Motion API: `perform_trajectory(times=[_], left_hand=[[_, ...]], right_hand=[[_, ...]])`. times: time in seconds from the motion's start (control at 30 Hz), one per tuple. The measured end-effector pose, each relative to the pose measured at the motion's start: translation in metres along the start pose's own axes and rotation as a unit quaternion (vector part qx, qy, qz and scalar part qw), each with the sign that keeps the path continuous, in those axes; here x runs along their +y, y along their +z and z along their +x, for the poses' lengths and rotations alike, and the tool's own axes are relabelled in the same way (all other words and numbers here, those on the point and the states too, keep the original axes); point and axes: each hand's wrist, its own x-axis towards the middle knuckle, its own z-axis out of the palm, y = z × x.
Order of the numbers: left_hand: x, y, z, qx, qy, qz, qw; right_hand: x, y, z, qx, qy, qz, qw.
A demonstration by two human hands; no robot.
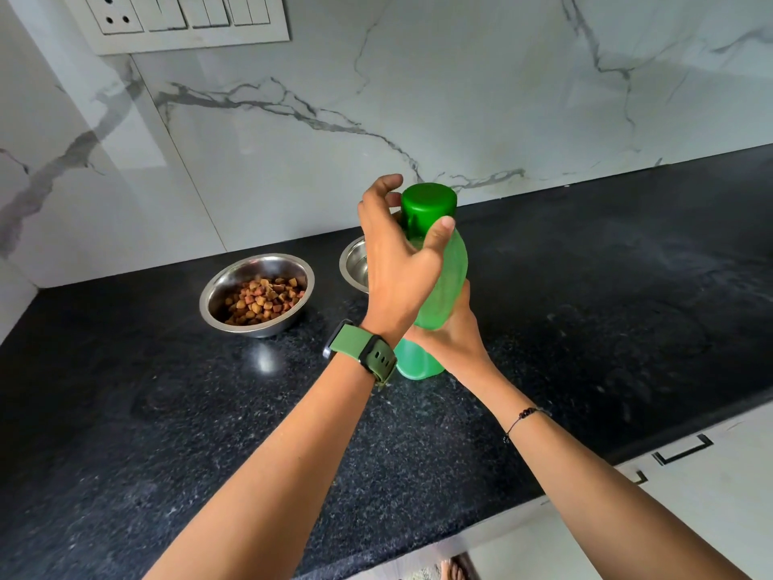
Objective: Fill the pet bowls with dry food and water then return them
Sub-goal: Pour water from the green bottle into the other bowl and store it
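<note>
- Meanwhile, at a dark stone counter [585,307], a person steadies a green bottle [447,282] above the worktop, the right hand [454,328] wrapped round its lower body so that it stays upright.
- Up at the neck, the left hand [397,261] curls loosely about the green cap [428,203], thumb laid on the shoulder just below it and fingers arched behind; the likely purpose is to twist the cap, though whether it is being loosened or tightened cannot be told.
- To the left, well apart from the bottle, a steel bowl [217,303] holds a heap of brown kibble [263,299], so the dry-food half of the job looks done.
- Behind the left hand, a second steel bowl [353,261] shows only a slice of rim and inner wall; the hand and bottle cover the rest, and whether it holds water cannot be made out.
- How much water the bottle holds is also unclear through its frosted wall.
- A green-strapped watch [364,349] sits on the left wrist, a thin cord bracelet [525,416] on the right.
- A switch panel [184,23] is cut off at the top edge, and cabinet fronts [690,496] at lower right.
</note>
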Motion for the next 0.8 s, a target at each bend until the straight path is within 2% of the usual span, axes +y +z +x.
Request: perform_trajectory(times=[0.1,0.27,0.43,0.5,0.8], left_hand=[[-0.003,-0.003,-0.002,0.003,0.0,-0.041,0.999],[-0.001,0.001,-0.002,0.053,-0.035,-0.078,0.995],[0.003,0.01,0.002,0.011,0.001,0.074,0.997],[0.003,0.01,0.006,0.011,0.004,0.083,0.996],[-0.013,-0.005,0.007,0.015,0.007,-0.02,1.0]], right_hand=[[0.0,0.0,0.0,0.0,0.004,0.004,1.0],[-0.001,0.0,-0.001,0.002,0.001,0.006,1.0],[0.002,0.0,0.001,-0.002,0.004,0.001,1.0],[0.002,-0.001,0.0,-0.003,0.007,-0.001,1.0],[0.004,0.0,0.003,0.0,0.008,0.007,1.0]])
